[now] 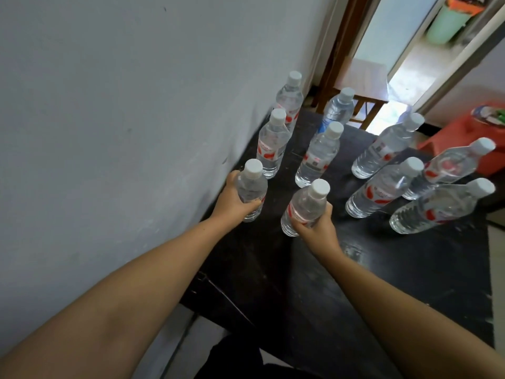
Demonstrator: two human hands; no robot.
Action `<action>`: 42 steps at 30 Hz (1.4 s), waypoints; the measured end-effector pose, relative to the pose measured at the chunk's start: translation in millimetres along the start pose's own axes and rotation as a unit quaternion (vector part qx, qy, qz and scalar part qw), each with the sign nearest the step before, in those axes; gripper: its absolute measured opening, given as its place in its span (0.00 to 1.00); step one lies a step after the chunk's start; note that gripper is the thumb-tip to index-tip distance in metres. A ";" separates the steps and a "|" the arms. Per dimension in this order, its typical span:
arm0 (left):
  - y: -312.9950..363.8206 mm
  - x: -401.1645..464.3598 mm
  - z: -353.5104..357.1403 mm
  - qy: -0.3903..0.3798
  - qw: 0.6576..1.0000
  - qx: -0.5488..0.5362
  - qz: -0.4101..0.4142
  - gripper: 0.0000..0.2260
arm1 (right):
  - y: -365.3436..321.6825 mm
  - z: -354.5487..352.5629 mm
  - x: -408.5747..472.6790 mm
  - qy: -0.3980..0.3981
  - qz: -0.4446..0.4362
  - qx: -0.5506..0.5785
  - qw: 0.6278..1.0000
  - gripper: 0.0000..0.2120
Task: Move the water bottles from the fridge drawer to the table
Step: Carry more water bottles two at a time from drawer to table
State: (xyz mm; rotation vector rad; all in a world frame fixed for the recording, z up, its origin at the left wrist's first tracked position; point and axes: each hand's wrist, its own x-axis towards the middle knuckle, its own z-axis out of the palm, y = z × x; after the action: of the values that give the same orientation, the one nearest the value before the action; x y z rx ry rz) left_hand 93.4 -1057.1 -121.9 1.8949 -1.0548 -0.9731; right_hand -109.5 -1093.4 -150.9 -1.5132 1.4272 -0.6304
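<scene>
Each grip wraps one bottle [251,188] over the table [382,269].

Daylight pours in from the doorway [404,64] at the upper right of the frame, where the floor is blown out to near white. The grey wall [123,105] on the left is evenly and softly lit. The dark table [355,283] stays dim, with faint sheen and dusty scuffs showing. Highlights glint on the clear bottles [382,187] at right. The wide lens bends straight lines and leans the bottles outward toward the edges. The whole frame is slightly soft, most so at the upper right.
</scene>
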 end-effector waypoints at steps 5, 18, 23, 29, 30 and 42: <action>-2.2 -8.7 0.7 0.004 0.999 0.015 -0.032 0.47 | 10.8 -3.5 1.7 -0.030 0.030 -0.002 0.999 0.37; -8.9 -94.1 30.9 -0.017 0.969 0.198 -0.146 0.27 | 20.0 -32.6 -41.3 -0.193 0.002 -0.300 0.934 0.25; -17.8 -163.1 71.5 -0.026 0.950 0.268 -0.160 0.20 | 24.4 -52.6 -80.8 -0.268 -0.131 -0.417 0.858 0.21; -30.4 -252.9 121.9 0.033 0.935 0.301 -0.184 0.18 | 44.4 -74.9 -132.5 -0.298 -0.261 -0.484 0.780 0.19; -32.1 -267.2 125.7 0.047 0.935 0.297 -0.188 0.16 | 46.5 -77.1 -141.1 -0.312 -0.270 -0.487 0.770 0.19; -69.2 -445.0 114.6 0.187 0.896 0.234 -0.328 0.19 | 38.3 -35.5 -258.6 -0.424 -0.403 -0.482 0.652 0.21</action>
State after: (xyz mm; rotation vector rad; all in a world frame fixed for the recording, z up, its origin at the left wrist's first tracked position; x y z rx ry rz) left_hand -149.4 -660.9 -118.1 2.8044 -0.4263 -0.6682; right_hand -208.1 -852.0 -110.8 -2.7860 0.1645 0.5365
